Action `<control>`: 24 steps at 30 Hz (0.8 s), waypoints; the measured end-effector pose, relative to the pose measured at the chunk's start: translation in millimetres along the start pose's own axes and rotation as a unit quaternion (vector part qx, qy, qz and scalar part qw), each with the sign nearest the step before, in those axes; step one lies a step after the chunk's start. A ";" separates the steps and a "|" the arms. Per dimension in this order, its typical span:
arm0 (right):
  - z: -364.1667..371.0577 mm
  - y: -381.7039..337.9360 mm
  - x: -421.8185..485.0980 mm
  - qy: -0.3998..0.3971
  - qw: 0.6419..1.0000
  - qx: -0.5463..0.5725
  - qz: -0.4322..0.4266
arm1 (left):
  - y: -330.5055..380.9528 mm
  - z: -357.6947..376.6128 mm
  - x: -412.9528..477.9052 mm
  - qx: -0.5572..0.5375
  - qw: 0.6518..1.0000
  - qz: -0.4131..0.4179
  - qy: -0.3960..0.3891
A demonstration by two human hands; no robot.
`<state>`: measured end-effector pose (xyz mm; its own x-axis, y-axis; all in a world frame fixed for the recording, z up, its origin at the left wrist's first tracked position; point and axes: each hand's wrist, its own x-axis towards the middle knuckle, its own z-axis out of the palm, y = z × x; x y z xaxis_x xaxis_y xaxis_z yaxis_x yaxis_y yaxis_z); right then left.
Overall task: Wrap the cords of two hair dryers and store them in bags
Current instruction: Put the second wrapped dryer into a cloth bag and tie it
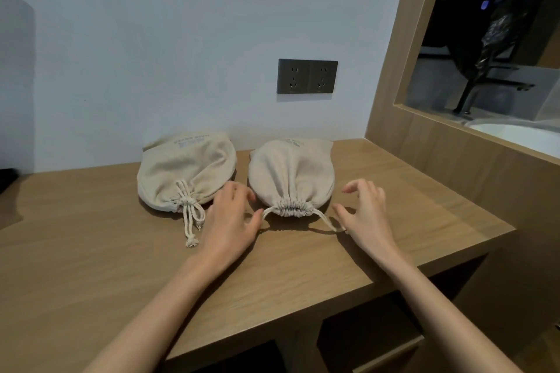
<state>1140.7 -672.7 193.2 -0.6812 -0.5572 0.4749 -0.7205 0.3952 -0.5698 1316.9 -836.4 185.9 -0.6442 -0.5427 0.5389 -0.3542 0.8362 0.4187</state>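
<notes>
Two beige drawstring bags lie side by side on the wooden desk [91, 251], both bulging; the hair dryers and their cords are not visible. The left bag [185, 169] has its mouth tied, with the knotted string [191, 218] trailing toward me. The right bag [291, 172] is cinched shut, and its drawstring [325, 221] runs out to both sides. My left hand [230, 221] rests between the bags, fingers spread, thumb tip at the left string end. My right hand [363, 212] hovers to the right of the bag, fingers apart, thumb beside the right string end.
A dark double wall socket [306, 76] sits above the bags. A wooden frame with a glass pane [424, 118] bounds the desk on the right. A dark object [7, 179] sits at the far left edge. The desk's front edge runs close below my forearms.
</notes>
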 end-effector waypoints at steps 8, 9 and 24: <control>10.1 -37.1 -19.2 -0.072 0.996 0.031 -0.050 | 36.9 4.1 -6.5 -0.216 0.968 -0.116 -0.060; 10.3 -38.6 -20.3 -0.083 0.994 0.053 -0.035 | 37.6 3.4 -5.9 -0.217 0.967 -0.122 -0.058; 6.2 -35.1 -3.7 -0.064 0.945 0.319 0.040 | 56.8 -6.1 11.5 -0.447 0.870 -0.208 -0.027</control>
<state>1169.3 -689.0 207.3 -0.6803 -0.6434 0.3510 -0.4147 -0.0569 -0.9082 1293.5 -795.6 220.4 -0.6254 -0.7592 0.1803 0.0893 0.1600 0.9831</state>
